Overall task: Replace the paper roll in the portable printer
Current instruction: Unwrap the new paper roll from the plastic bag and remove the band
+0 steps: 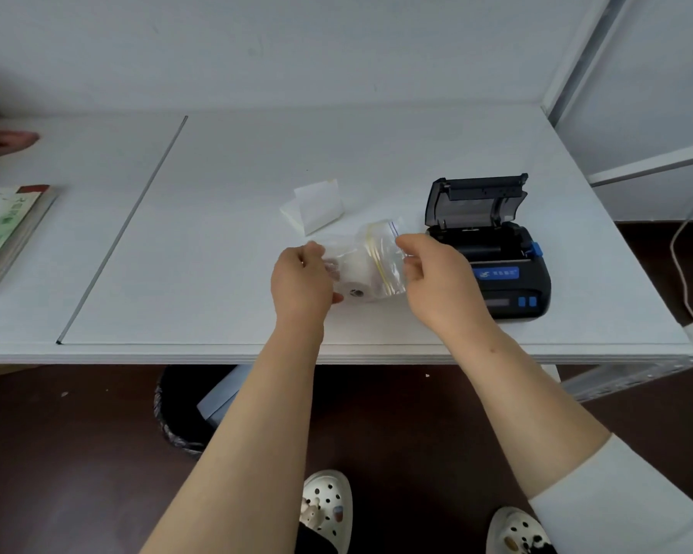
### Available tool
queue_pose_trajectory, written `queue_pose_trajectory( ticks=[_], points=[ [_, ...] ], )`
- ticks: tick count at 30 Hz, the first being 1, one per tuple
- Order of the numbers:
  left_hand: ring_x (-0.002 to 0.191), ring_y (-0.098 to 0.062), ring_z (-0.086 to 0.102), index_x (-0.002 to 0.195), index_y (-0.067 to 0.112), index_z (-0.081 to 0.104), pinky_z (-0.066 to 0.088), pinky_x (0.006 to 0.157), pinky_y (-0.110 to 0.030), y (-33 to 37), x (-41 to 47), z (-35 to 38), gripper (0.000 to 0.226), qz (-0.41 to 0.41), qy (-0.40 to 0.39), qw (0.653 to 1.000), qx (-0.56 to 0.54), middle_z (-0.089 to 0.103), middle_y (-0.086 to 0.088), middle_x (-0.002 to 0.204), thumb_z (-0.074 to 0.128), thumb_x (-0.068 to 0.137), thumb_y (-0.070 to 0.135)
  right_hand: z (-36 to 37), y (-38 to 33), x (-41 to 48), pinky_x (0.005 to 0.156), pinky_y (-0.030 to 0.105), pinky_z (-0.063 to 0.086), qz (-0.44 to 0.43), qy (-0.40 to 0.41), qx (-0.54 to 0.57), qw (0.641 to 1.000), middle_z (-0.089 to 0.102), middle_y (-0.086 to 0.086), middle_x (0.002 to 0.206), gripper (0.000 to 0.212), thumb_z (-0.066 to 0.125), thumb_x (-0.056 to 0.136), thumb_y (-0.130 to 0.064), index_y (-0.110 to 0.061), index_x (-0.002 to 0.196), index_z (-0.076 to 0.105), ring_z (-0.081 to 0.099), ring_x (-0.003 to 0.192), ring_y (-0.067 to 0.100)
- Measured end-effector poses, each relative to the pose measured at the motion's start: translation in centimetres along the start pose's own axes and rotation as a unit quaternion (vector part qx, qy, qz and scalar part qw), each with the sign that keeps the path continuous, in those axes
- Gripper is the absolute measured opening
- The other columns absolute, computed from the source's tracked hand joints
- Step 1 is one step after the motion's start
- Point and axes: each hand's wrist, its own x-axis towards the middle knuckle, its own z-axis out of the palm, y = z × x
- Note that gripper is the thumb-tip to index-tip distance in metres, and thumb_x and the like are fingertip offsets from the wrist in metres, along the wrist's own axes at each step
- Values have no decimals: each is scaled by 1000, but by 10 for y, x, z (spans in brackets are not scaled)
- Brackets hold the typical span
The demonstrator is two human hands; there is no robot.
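A black portable printer with blue buttons sits on the white table, its lid raised and its paper bay showing dark inside. Just left of it I hold a clear zip bag above the table, with a white paper roll inside. My left hand grips the bag's left side around the roll. My right hand pinches the bag's right edge, close to the printer's front left corner. A loose strip of white paper lies curled behind the bag.
A stack of books lies at the table's left end, with a reddish cloth behind it. A white metal frame stands at the right, and a cable hangs there. A bin sits under the table.
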Motion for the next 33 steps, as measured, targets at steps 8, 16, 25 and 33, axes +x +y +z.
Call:
queue_pose_trajectory(
  ticks=[8, 16, 25, 33],
  points=[
    [51, -18, 46, 75, 3, 57, 52, 67, -30, 7, 3, -7, 14, -48, -34, 996, -63, 55, -12, 70, 59, 85, 13, 4, -1, 2, 100, 41, 42, 15, -38, 15, 999, 55, 16, 129, 47, 56, 88, -10, -8, 134, 45, 53, 119, 30],
    [61, -15, 46, 68, 16, 54, 35, 55, -22, 2, -2, -8, 25, -33, -60, 998, 4, 54, 1, 68, 68, 75, -3, 8, 1, 5, 89, 35, 49, 20, -63, 27, 997, 46, 8, 139, 70, 68, 78, -10, -15, 140, 36, 50, 122, 26],
    [69, -20, 43, 62, 17, 48, 30, 53, -25, -3, 3, -9, 31, -35, -84, 995, 39, 48, -1, 70, 62, 73, -9, 14, 0, 10, 92, 40, 50, 16, -87, 34, 996, 46, 7, 138, 84, 77, 67, -7, -18, 140, 36, 55, 116, 28],
    [67, -20, 52, 72, 13, 58, 38, 49, -18, -4, 4, -13, 20, -46, -80, 996, 14, 56, -7, 76, 69, 75, -3, 17, 1, 12, 97, 41, 45, -9, -56, 11, 998, 49, 8, 129, 85, 81, 63, -12, -18, 137, 40, 52, 114, 30]
  ],
)
